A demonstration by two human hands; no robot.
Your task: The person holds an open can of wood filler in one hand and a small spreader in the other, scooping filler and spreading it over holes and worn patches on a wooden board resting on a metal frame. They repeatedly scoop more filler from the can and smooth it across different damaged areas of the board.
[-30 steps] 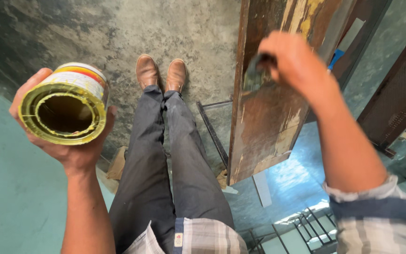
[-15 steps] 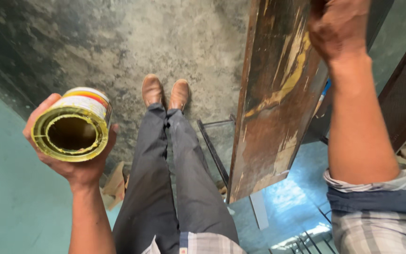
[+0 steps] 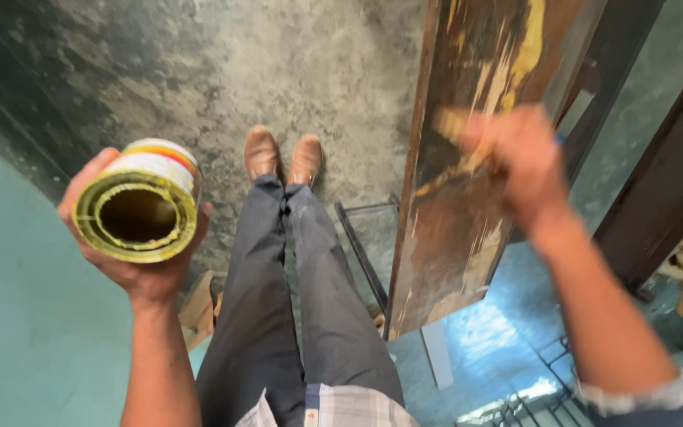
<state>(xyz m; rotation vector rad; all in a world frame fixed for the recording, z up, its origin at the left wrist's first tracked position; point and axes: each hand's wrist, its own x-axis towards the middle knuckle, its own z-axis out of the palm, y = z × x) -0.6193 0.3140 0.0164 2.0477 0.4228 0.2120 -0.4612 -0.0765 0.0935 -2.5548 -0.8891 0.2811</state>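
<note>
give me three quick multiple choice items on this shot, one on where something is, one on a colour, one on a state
1. Where is the open can?
A. in the left hand
B. on the floor by the shoes
C. on top of the wooden board

2. What colour are the shoes?
A. white
B. brown
C. blue

3. What state is the wooden board in?
A. freshly sawn and bare
C. wrapped in plastic
B. worn, with yellowish streaks on the dark wood

Answers: 1 A, the left hand wraps the can from below. 2 B, both shoes look brown against the grey floor. 3 B, yellowish streaks cross the dark wood where the right hand is at work; what it holds is too blurred to name.
</note>
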